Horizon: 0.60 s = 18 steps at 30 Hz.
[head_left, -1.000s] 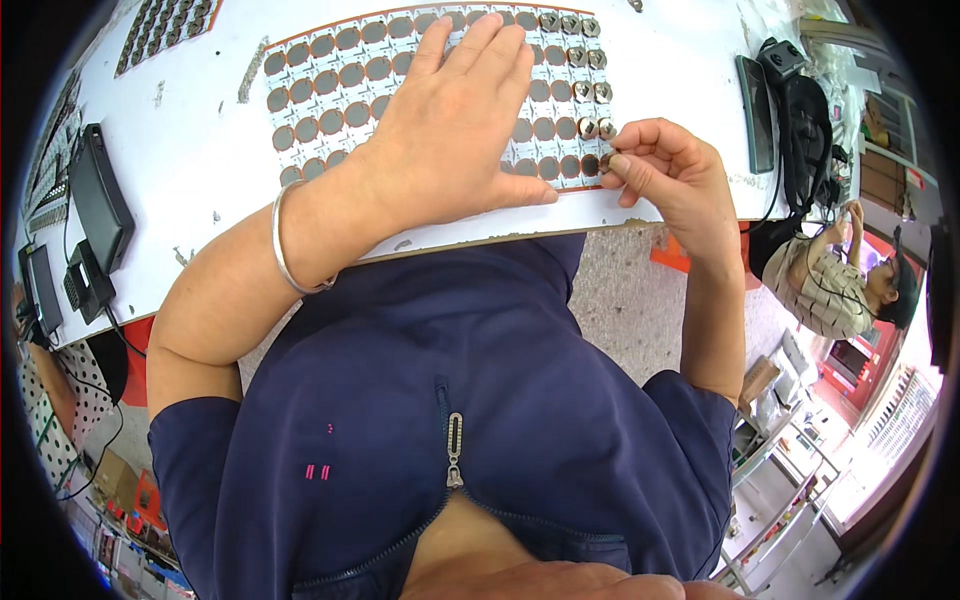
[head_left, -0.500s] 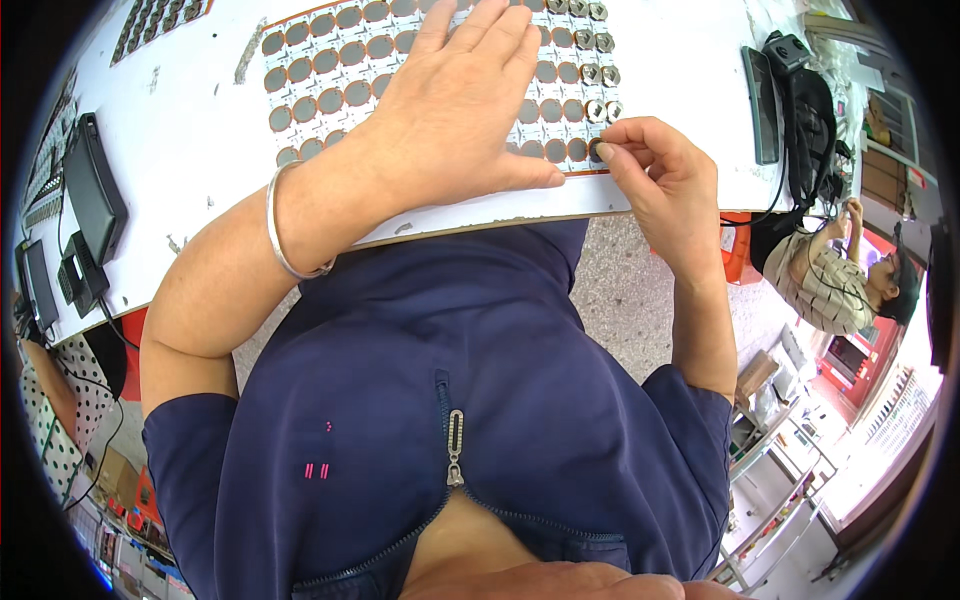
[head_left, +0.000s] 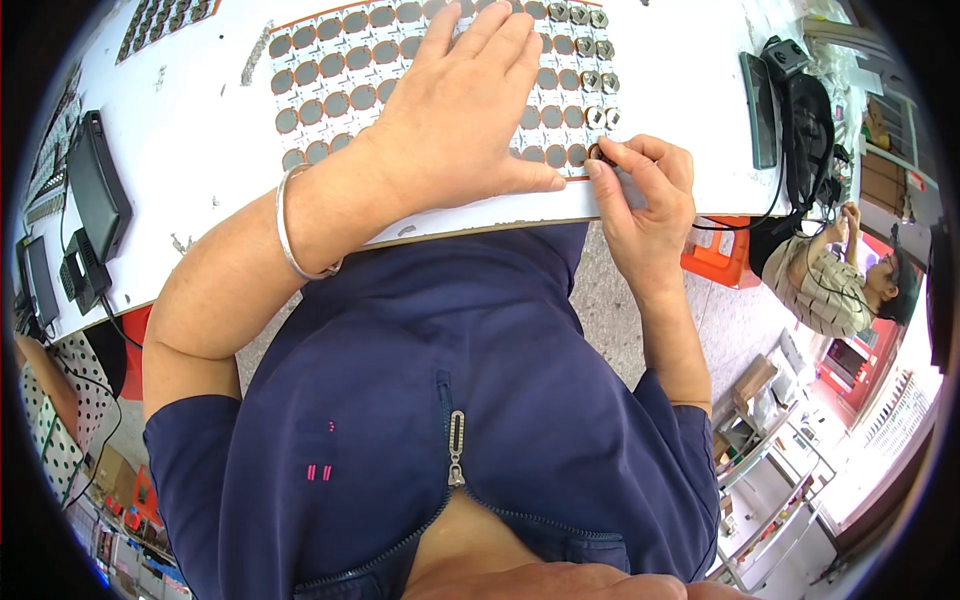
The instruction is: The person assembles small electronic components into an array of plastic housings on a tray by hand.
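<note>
A panel of round grey discs (head_left: 335,99) in rows, with white strips and orange edging, lies on the white table. My left hand (head_left: 455,125) rests flat across its middle, fingers spread and thumb stretched toward the near edge. At the panel's near right corner, my right hand (head_left: 645,185) pinches a small dark round disc (head_left: 600,153) between thumb and forefinger. That disc looks tilted, and the fingertips partly cover it. Along the right columns sit several discs with shiny metal clips (head_left: 597,117). The discs under my left hand are hidden.
A similar panel (head_left: 165,28) lies at the far left. Dark devices (head_left: 98,175) stand at the left edge, and a phone-like slab (head_left: 758,110) with black cables at the right. An orange bin (head_left: 722,255) is below the table. Other people sit at both sides.
My right hand has shifted a little left and its fingers have curled closer in. The corner disc now shows more tilted between the fingertips. My left hand stays pressed on the panel.
</note>
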Available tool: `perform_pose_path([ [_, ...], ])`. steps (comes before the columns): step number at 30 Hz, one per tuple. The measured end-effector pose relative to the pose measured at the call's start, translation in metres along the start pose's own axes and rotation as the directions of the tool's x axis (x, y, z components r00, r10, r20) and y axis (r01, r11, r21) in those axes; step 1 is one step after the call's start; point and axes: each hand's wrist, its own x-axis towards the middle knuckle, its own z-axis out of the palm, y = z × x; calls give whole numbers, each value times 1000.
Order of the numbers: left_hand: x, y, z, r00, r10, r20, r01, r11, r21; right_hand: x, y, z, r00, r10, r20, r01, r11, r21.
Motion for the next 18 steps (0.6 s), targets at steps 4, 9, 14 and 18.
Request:
perform_pose_path([
  [4,-6,1,5,991,-101,93,120,966,-229,8,7,-7,998,-42,53,41,999,13],
  [9,-5,2,2,981,-104,161,135,971,-196,78,46,-14,998,57,9,-57,998,-37],
  [14,-4,0,3,980,-101,174,136,969,-205,146,102,18,998,22,63,-26,998,57],
  [18,-3,1,2,982,-104,159,140,962,-236,159,123,23,998,-49,24,48,998,38],
])
